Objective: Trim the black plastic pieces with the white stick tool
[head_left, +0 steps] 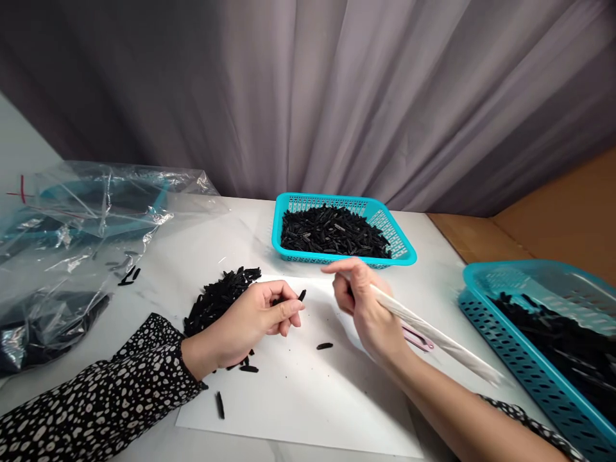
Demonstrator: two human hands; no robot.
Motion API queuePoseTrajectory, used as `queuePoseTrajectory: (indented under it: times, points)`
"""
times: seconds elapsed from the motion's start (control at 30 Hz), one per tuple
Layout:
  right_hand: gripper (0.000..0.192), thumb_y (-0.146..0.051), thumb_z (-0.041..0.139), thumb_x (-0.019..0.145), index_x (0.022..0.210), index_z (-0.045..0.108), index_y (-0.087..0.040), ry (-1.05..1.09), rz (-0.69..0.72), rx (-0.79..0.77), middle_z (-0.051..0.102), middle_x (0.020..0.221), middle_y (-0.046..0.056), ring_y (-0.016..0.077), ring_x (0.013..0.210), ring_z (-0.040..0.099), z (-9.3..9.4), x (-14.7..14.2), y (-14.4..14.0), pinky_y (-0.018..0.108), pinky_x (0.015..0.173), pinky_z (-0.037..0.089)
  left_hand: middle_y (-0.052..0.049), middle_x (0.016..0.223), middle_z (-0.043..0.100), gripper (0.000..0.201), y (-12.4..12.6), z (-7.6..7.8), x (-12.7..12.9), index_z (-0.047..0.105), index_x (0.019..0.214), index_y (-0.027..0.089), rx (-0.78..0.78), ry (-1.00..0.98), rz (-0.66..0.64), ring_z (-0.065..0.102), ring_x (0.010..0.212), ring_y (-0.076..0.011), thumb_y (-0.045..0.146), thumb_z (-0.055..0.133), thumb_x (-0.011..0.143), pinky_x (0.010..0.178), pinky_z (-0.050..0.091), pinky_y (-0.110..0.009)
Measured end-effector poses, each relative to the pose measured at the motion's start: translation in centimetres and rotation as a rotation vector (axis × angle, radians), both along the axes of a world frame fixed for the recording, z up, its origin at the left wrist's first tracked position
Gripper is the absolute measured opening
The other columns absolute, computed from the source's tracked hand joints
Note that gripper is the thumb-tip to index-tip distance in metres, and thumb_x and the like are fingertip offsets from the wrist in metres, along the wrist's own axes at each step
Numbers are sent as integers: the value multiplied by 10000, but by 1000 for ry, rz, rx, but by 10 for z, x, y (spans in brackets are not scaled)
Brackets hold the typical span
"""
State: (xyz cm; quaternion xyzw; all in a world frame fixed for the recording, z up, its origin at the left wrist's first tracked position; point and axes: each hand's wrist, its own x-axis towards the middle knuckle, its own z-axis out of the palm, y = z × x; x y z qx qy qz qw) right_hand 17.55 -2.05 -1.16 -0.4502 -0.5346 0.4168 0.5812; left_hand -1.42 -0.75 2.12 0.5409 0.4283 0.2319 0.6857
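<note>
My left hand (262,314) is closed in a pinch on a small black strip (302,295), whose tip sticks out past the fingers. Just behind that hand lies a heap of similar black pieces (219,298). My right hand (370,314) is curled, index finger bent, around a long whitish stick (436,333) that slants back over the forearm; its exact kind is unclear. Beside this wrist shows a pink slotted object (418,338), partly hidden. A white sheet (308,410) lies under both hands, with one loose black piece (325,346) between them.
Behind the hands stands a turquoise basket (344,259) of black pieces. Another turquoise basket (500,359) with such pieces is at right, near brown cardboard (558,186). Clear plastic bags (106,205) cover the left side. A grey curtain (308,96) hangs behind the table.
</note>
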Motion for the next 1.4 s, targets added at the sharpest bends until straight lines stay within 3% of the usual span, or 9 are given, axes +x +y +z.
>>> queuePoseTrajectory:
  times: [0.13, 0.27, 0.43, 0.5, 0.63, 0.77, 0.9, 1.23, 1.4]
  points:
    - [453, -540, 378, 995, 882, 656, -201, -356, -237, 237, 457, 599, -21, 139, 544, 416, 20, 19, 48, 288, 546, 314, 40, 703, 550, 150, 0, -3, -1, 513, 831, 171, 90, 89, -41, 409, 595, -80, 296, 554, 902, 570, 303, -236]
    - [403, -483, 420, 986, 1119, 640, -173, -556, -196, 289, 645, 754, 31, 185, 663, 558, 26, 26, 80, 336, 686, 409, 76, 594, 411, 163, -2, -4, -3, 468, 817, 190, 165, 130, -35, 325, 559, -95, 315, 486, 919, 523, 240, -248]
    - [419, -321, 298, 1032, 1188, 672, -215, -531, -190, 426, 524, 771, 27, 180, 719, 539, 25, 11, 32, 334, 683, 441, 80, 613, 358, 201, -1, 2, -5, 420, 762, 205, 333, 262, -22, 278, 545, -96, 312, 450, 930, 500, 231, -252]
    - [336, -226, 373, 1004, 1118, 689, -222, -529, -89, 448, 510, 740, 12, 159, 670, 536, 23, 4, 2, 306, 621, 448, 67, 647, 388, 197, 0, 4, -7, 414, 736, 201, 442, 300, -25, 321, 589, -100, 267, 452, 918, 530, 268, -246]
    - [247, -59, 574, 874, 1043, 572, -239, -406, -13, 428, 670, 852, 13, 155, 728, 663, 8, -3, -34, 294, 646, 530, 73, 640, 377, 162, -2, 7, -8, 398, 718, 204, 505, 312, -60, 305, 586, -98, 177, 475, 859, 517, 257, -240]
    - [193, -33, 570, 869, 927, 555, -216, -459, 25, 577, 729, 964, 73, 172, 799, 710, -5, -4, -36, 293, 662, 562, 81, 607, 363, 145, -6, 12, -8, 404, 712, 207, 497, 333, -91, 290, 563, -96, 137, 481, 813, 494, 234, -241]
    - [121, -64, 560, 891, 883, 590, -181, -583, -13, 762, 738, 968, 129, 206, 818, 701, -4, -5, -31, 326, 643, 552, 83, 588, 347, 148, -8, 17, -7, 398, 699, 205, 522, 329, -130, 279, 562, -94, 120, 470, 797, 494, 227, -241]
    - [149, -78, 526, 917, 945, 584, -211, -608, 34, 755, 753, 994, 123, 221, 801, 710, -4, -3, -32, 368, 646, 506, 81, 587, 328, 157, -8, 17, -7, 392, 710, 208, 527, 312, -169, 267, 552, -93, 115, 463, 815, 487, 211, -240]
    - [161, -44, 519, 913, 951, 559, -195, -695, 50, 774, 760, 981, 140, 214, 788, 710, 8, -4, -33, 363, 640, 469, 77, 595, 331, 153, -8, 17, -8, 396, 712, 208, 535, 326, -183, 273, 555, -94, 121, 460, 821, 492, 220, -240]
